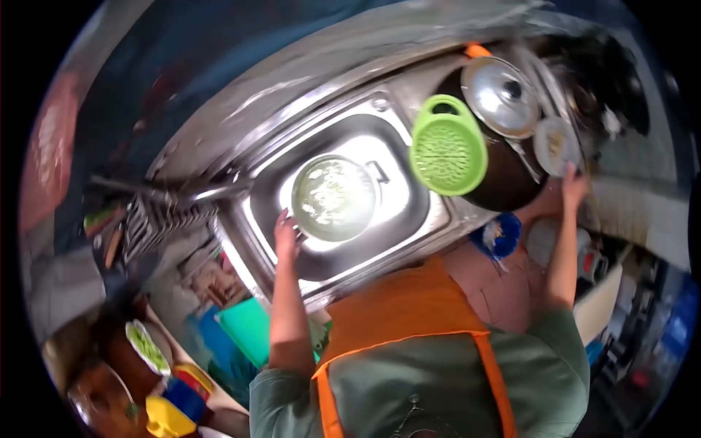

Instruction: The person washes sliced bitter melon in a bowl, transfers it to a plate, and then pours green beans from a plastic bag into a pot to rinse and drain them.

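Observation:
A round metal pot (334, 198) of pale, cloudy liquid stands in the steel sink (405, 219). My left hand (288, 237) is at the pot's lower left side, its fingers curled round a handle there. Over at the right, my right hand (575, 186) reaches to the edge of a small pale bowl (557, 147) with some light bits inside; its fingertips touch the rim. Between the two hands a green colander (448, 155) lies on the counter, beside a lidded pan.
The glass lid (501, 97) has a dark knob. A blue container (498, 235) sits below the counter edge. The faucet (219, 191) and a dish rack (150, 226) stand left of the sink. At the lower left are a plate of green food (148, 348) and a yellow item (168, 418).

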`<state>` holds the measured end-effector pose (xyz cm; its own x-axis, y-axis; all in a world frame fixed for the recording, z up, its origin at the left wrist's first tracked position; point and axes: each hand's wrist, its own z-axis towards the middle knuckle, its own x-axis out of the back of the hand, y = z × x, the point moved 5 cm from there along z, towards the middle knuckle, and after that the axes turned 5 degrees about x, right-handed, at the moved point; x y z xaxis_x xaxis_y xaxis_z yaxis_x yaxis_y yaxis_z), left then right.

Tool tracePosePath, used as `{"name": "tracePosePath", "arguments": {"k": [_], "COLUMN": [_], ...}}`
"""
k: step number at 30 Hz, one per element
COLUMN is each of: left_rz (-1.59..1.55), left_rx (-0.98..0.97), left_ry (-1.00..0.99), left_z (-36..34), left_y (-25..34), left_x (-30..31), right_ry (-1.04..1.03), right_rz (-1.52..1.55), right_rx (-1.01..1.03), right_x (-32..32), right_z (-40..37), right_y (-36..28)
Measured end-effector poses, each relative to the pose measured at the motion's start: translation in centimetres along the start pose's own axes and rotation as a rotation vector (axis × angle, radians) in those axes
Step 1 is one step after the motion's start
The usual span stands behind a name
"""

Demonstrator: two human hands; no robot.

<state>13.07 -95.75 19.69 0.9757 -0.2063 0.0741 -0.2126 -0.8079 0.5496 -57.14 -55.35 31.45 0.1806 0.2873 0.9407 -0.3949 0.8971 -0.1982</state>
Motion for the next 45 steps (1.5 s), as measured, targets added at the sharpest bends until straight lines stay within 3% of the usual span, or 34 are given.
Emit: {"name": "tracePosePath", "arguments": {"k": [2,4,6,7,8,10,11,12,14,16,18,22,25,28,30,32,36,38,39,42,43,45], "left_rz": [-0.067,0.640,0.950,0.754,0.921,0.949,1.142,1.354,1.417,1.457,1.305,0.631,0.115,-0.172,-0.360,-0.257,0.532,0.770,0.799,1.004,1.133,1.282], "left_rx": [-0.013,-0.638,-1.096,-1.188,-0.995,-0.831,-1.073,-0.942,-0.383,-0.462,-0.393,-0.088,0.053,-0.045,-0.106,-0.245,-0.665,-0.651,-0.545,-0.771,-0.859,-0.835], "left_ry": [0.037,0.604,0.920,0.771,0.363,0.124,0.507,0.573,0.088,0.107,0.168,0.225,0.145,0.095,0.059,0.115,0.406,0.441,0.406,0.507,0.540,0.494], "left_z": [0.3,2.0,-9.0,-7.4,-8.6,-2.5,2.0,2.0,6.0,8.7,10.9,13.0,13.8,13.9,13.6,13.2,13.0,12.8,13.2,10.0,9.3,11.2], "left_y": [-0.9,-2.3,5.9,4.9,6.8,2.4,0.1,1.5,1.0,-1.9,-6.4,-13.4,-14.7,-14.2,-13.7,-12.8,-7.5,-5.5,-4.5,-0.2,0.2,-2.2], "left_x": [-0.2,1.9,-3.1,-3.4,-6.1,-8.2,-9.7,-10.2,-9.9,-10.3,-10.6,-10.7,-11.4,-11.7,-11.7,-11.3,-9.4,-9.5,-9.6,-10.5,-10.9,-11.1], "right_ry": [0.410,0.309,0.062,-0.092,-0.362,-0.826,-0.617,-0.394,-0.533,-0.765,-1.081,-1.323,-1.186,-0.988,-1.063,-1.235,-1.052,-1.029,-0.980,-0.730,-0.743,-0.768], "right_rz": [0.234,0.466,0.501,0.555,0.794,0.833,0.646,0.445,0.196,0.033,-0.042,-0.011,0.254,0.538,0.553,0.493,0.600,0.630,0.610,0.511,0.397,0.162], "right_rx": [0.240,0.366,0.759,0.943,1.115,0.947,1.119,1.258,1.284,1.225,1.090,0.941,0.694,0.435,0.455,0.398,0.482,0.462,0.567,0.943,1.051,1.258], "right_x": [8.4,12.3,8.3,5.6,3.0,-4.2,-9.7,-13.6,-18.4,-21.9,-24.2,-27.8,-26.9,-23.8,-22.5,-20.0,-21.7,-20.6,-20.6,-19.4,-20.2,-21.9], "right_z": [-3.7,-10.3,-18.0,-22.6,-26.3,-31.5,-33.7,-34.9,-35.6,-37.0,-38.6,-41.1,-41.8,-41.7,-40.9,-39.3,-38.0,-36.7,-36.2,-35.1,-35.3,-36.1], "right_y": [-11.6,-24.4,-32.4,-36.2,-40.2,-46.6,-50.4,-52.7,-53.8,-52.8,-50.1,-46.4,-45.8,-46.2,-47.6,-49.5,-50.0,-51.3,-52.1,-54.4,-54.4,-53.7]}}
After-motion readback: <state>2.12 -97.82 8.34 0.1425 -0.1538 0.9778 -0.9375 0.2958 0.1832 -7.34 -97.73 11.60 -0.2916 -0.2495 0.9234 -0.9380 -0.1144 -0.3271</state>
